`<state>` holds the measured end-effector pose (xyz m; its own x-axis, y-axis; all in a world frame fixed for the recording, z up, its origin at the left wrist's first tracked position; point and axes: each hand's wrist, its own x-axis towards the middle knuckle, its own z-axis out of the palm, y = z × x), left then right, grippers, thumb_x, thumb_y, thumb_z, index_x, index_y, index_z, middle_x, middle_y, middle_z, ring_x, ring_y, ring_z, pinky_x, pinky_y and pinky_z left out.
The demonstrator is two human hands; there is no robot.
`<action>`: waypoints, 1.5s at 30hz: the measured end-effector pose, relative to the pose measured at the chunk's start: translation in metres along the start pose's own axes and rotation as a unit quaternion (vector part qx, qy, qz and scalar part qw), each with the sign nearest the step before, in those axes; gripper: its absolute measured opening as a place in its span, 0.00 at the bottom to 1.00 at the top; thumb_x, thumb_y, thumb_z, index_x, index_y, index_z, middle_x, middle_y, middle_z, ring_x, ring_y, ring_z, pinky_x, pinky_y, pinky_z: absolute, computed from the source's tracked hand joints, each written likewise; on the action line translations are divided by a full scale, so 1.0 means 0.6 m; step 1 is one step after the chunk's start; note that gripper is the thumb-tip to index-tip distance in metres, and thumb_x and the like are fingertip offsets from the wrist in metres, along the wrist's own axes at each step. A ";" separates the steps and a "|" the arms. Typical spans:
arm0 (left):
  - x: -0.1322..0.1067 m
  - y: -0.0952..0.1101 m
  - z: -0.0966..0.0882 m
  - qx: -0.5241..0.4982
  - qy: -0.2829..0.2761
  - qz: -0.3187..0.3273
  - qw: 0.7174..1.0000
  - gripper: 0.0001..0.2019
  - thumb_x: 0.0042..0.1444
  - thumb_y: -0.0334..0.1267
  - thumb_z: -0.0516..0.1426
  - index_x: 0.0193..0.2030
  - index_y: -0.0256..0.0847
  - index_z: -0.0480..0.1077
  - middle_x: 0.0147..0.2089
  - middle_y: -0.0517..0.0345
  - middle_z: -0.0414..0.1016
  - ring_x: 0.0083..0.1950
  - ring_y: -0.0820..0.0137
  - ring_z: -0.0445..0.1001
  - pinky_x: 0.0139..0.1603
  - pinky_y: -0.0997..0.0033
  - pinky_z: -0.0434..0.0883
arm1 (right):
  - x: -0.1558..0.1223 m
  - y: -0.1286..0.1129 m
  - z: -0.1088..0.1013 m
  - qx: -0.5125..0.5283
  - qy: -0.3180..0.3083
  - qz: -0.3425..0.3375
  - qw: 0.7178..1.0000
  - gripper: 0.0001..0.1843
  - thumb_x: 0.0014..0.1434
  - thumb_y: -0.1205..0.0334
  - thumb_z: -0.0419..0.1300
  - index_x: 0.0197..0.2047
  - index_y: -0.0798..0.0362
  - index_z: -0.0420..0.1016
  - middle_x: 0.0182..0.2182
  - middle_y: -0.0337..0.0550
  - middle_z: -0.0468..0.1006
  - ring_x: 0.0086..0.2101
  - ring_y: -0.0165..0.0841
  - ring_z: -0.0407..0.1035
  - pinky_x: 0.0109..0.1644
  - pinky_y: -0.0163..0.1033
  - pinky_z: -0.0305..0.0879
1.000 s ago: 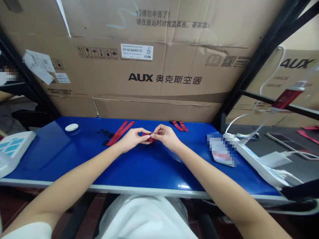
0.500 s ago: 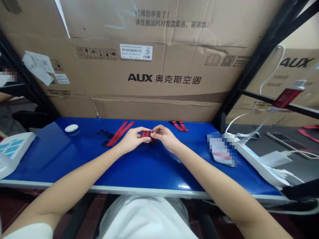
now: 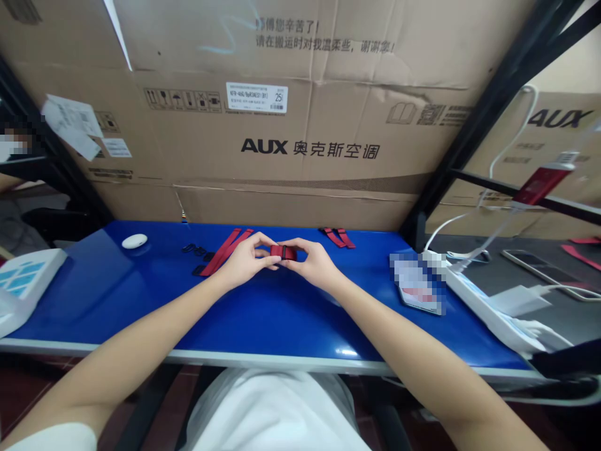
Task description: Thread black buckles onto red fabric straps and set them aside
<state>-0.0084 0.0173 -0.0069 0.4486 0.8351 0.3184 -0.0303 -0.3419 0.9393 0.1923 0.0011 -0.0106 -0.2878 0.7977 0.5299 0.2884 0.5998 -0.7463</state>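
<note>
Between my two hands is a short red webbing strap (image 3: 290, 253) with a black buckle (image 3: 284, 252) on it, held just above the blue tabletop (image 3: 263, 319). My left hand (image 3: 250, 260) pinches its left side between thumb and fingers. On the other side, my right hand (image 3: 312, 262) grips the strap with the thumb below and fingers above. Left of my hands lie two long red straps (image 3: 224, 254) with black ends, partly behind my left hand. Several small black buckles (image 3: 193, 250) rest beside them.
Two short red straps (image 3: 339, 238) lie at the back, near the cardboard wall (image 3: 300, 200). A white oval object (image 3: 134, 241) sits at back left. A phone (image 3: 417, 291) and a power strip (image 3: 493, 313) lie on the right, a white-and-blue device (image 3: 28, 285) at the left edge.
My right hand has shifted its grip to the strap's right side, so more of the red webbing and the black buckle shows. My left fingers have moved slightly. The things lying about are unchanged.
</note>
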 end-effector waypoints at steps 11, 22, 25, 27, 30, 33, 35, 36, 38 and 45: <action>0.009 0.003 -0.001 0.037 0.019 -0.054 0.998 0.17 0.49 0.46 0.66 0.37 0.38 0.67 0.28 0.60 0.74 0.28 0.71 0.75 0.33 0.69 0.74 | 0.000 0.004 -0.012 -0.134 -0.048 -0.067 0.988 0.16 0.53 0.64 0.66 0.47 0.52 0.78 0.37 0.44 0.76 0.35 0.33 0.70 0.44 0.39 0.65; 0.011 -0.015 -0.015 0.138 0.002 -0.103 0.985 0.14 0.51 0.44 0.64 0.38 0.35 0.73 0.27 0.56 0.76 0.28 0.70 0.75 0.31 0.70 0.72 | 0.012 0.033 -0.060 -0.232 -0.172 0.000 0.958 0.10 0.51 0.62 0.68 0.39 0.53 0.80 0.32 0.41 0.75 0.31 0.32 0.67 0.37 0.36 0.61; 0.003 -0.013 -0.018 0.220 -0.084 -0.069 0.969 0.16 0.55 0.46 0.61 0.45 0.38 0.75 0.36 0.53 0.79 0.35 0.67 0.77 0.38 0.67 0.73 | 0.014 0.056 -0.062 -0.235 -0.181 -0.002 0.955 0.17 0.52 0.63 0.68 0.46 0.51 0.80 0.37 0.43 0.77 0.37 0.35 0.70 0.44 0.39 0.64; 0.001 -0.017 -0.019 0.283 -0.132 -0.017 0.950 0.16 0.56 0.47 0.60 0.48 0.41 0.76 0.42 0.53 0.79 0.41 0.65 0.77 0.45 0.65 0.73 | 0.015 0.075 -0.060 -0.238 -0.159 -0.007 0.958 0.21 0.53 0.63 0.68 0.51 0.49 0.77 0.44 0.45 0.77 0.44 0.38 0.70 0.51 0.42 0.64; 0.004 -0.031 -0.013 0.390 -0.136 0.081 0.907 0.14 0.58 0.45 0.60 0.46 0.43 0.78 0.48 0.52 0.76 0.49 0.63 0.74 0.55 0.61 0.69 | 0.014 0.100 -0.049 -0.261 -0.089 0.031 0.961 0.25 0.55 0.59 0.66 0.56 0.49 0.73 0.52 0.48 0.74 0.53 0.40 0.67 0.59 0.45 0.61; 0.016 -0.049 -0.003 0.466 -0.127 0.132 0.866 0.12 0.62 0.42 0.56 0.47 0.43 0.78 0.53 0.52 0.76 0.55 0.61 0.71 0.61 0.59 0.65 | 0.010 0.111 -0.037 -0.313 -0.048 0.101 0.943 0.29 0.57 0.52 0.64 0.60 0.54 0.70 0.57 0.53 0.71 0.56 0.44 0.65 0.61 0.47 0.60; 0.025 -0.060 0.002 0.496 -0.114 0.132 0.851 0.14 0.64 0.40 0.53 0.49 0.43 0.77 0.54 0.52 0.76 0.56 0.62 0.71 0.60 0.59 0.65 | 0.007 0.111 -0.030 -0.341 -0.069 0.118 0.930 0.30 0.61 0.50 0.59 0.62 0.57 0.67 0.60 0.55 0.68 0.60 0.46 0.61 0.64 0.48 0.56; 0.028 -0.064 0.003 0.508 -0.104 0.128 0.845 0.14 0.65 0.40 0.52 0.49 0.42 0.77 0.54 0.52 0.76 0.56 0.61 0.72 0.60 0.59 0.66 | 0.006 0.110 -0.028 -0.350 -0.087 0.120 0.925 0.30 0.63 0.50 0.55 0.63 0.58 0.66 0.63 0.55 0.65 0.63 0.46 0.57 0.66 0.49 0.53; 0.032 -0.069 0.004 0.525 -0.088 0.123 0.838 0.15 0.65 0.41 0.51 0.49 0.42 0.77 0.54 0.52 0.76 0.55 0.61 0.72 0.60 0.59 0.67 | 0.003 0.107 -0.025 -0.360 -0.124 0.126 0.916 0.31 0.66 0.49 0.49 0.66 0.58 0.61 0.67 0.53 0.57 0.67 0.46 0.49 0.69 0.49 0.45; 0.022 -0.062 -0.006 0.562 -0.063 0.060 0.823 0.26 0.64 0.51 0.49 0.62 0.39 0.67 0.65 0.46 0.65 0.66 0.57 0.63 0.66 0.57 0.61 | -0.009 0.092 -0.025 -0.361 -0.174 0.140 0.905 0.48 0.60 0.28 0.38 0.72 0.55 0.49 0.71 0.49 0.42 0.70 0.45 0.36 0.71 0.50 0.33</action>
<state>-0.0046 0.0424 -0.0375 0.5942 0.7389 0.3177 0.7315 -0.6607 0.1686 0.2236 0.0309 -0.0489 -0.3441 0.9327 0.1081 0.8804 0.3605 -0.3080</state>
